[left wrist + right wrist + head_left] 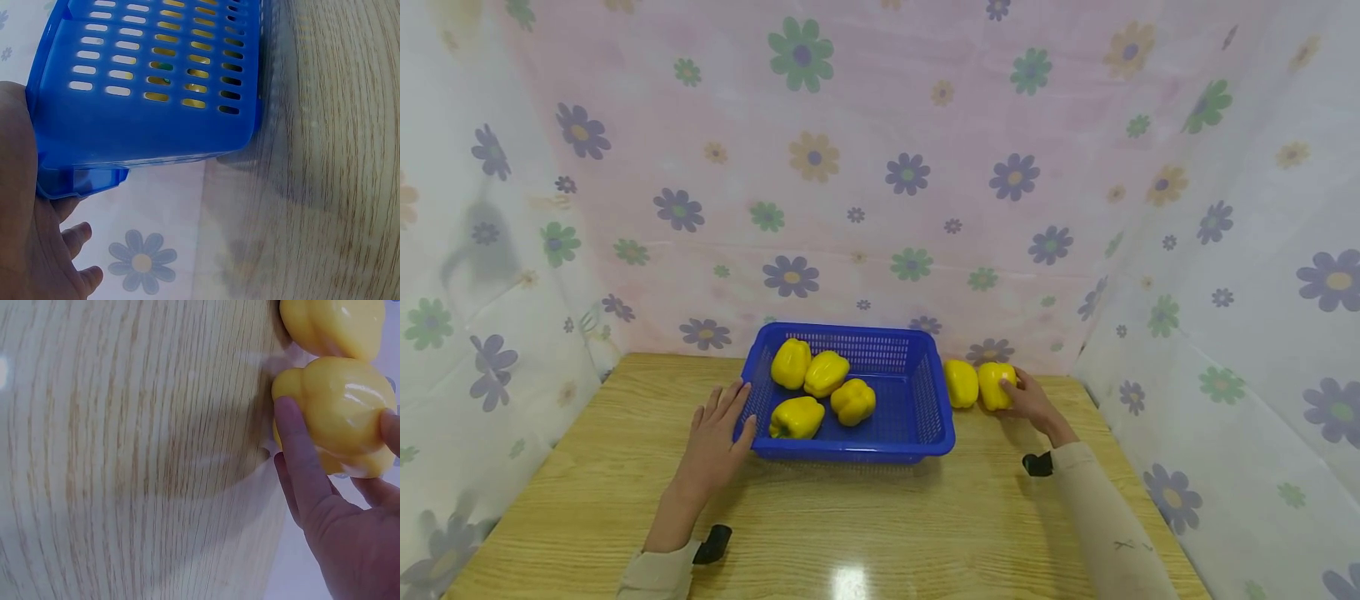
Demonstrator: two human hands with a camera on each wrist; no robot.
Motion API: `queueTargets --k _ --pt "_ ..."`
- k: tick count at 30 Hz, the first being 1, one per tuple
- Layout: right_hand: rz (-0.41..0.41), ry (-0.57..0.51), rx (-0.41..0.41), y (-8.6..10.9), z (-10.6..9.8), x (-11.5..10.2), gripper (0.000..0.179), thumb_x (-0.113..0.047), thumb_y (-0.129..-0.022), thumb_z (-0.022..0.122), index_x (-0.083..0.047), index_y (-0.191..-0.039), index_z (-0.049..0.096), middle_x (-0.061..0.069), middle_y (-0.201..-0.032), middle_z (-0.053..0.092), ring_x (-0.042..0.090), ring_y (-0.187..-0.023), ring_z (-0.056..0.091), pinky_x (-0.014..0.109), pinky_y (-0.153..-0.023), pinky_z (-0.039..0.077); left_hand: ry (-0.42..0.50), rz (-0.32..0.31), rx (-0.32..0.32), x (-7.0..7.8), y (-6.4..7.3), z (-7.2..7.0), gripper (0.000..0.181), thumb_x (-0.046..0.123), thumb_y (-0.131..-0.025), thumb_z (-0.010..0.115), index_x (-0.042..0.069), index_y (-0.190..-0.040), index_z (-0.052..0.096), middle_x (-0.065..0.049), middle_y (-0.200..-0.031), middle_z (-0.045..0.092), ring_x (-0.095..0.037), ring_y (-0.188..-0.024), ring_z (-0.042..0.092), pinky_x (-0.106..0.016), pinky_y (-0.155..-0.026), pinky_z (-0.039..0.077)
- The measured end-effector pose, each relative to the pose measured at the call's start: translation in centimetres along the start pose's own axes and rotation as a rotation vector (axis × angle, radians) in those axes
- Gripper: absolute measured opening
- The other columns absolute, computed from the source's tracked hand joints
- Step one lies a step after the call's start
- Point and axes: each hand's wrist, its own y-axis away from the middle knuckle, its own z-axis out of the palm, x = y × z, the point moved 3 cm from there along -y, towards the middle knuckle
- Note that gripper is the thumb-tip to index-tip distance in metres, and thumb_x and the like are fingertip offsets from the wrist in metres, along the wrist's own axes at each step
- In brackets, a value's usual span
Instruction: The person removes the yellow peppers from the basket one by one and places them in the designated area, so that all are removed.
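Note:
My right hand point(1032, 402) grips a yellow bell pepper point(996, 385) to the right of the basket. In the right wrist view its thumb and fingers are around the held pepper point(340, 409). Another yellow bell pepper point(961, 383) stands between that one and the basket. My left hand point(713, 446) rests at the left rim of a blue plastic basket point(844, 451), fingers extended. The left wrist view shows that hand point(37, 250) against the rim of the slotted basket wall point(144, 128). Several yellow bell peppers point(797, 417) lie in the basket's left and middle part.
The wooden table point(865, 525) carries the basket near its back edge. A flowered cloth point(857, 208) hangs behind and along both sides. Dark wrist-mounted pieces point(713, 544) show by both beige sleeves point(1112, 525).

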Motion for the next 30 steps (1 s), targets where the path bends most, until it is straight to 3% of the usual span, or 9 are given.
queueTargets --k 12,30 --pt "0.048 -0.006 0.027 -0.45 -0.23 0.21 0.066 -0.025 -0.113 0.034 0.005 -0.161 0.001 0.042 -0.154 0.022 0.055 -0.131 0.045 0.052 -0.096 0.056 -0.006 0.007 0.009 -0.01 0.00 0.01 0.059 0.027 -0.107 0.047 0.004 -0.159 0.032 -0.022 -0.165 0.029 -0.049 -0.153 0.014 -0.073 -0.117 0.011" --pt "0.044 0.032 -0.051 -0.77 -0.42 0.24 0.070 -0.030 -0.112 0.035 0.006 -0.160 -0.001 0.043 -0.154 0.023 0.052 -0.130 0.049 0.052 -0.100 0.053 -0.012 0.008 0.005 0.15 -0.02 -0.10 0.058 0.025 -0.107 0.048 0.003 -0.159 0.033 -0.021 -0.165 0.029 -0.051 -0.152 0.015 -0.074 -0.117 0.012"
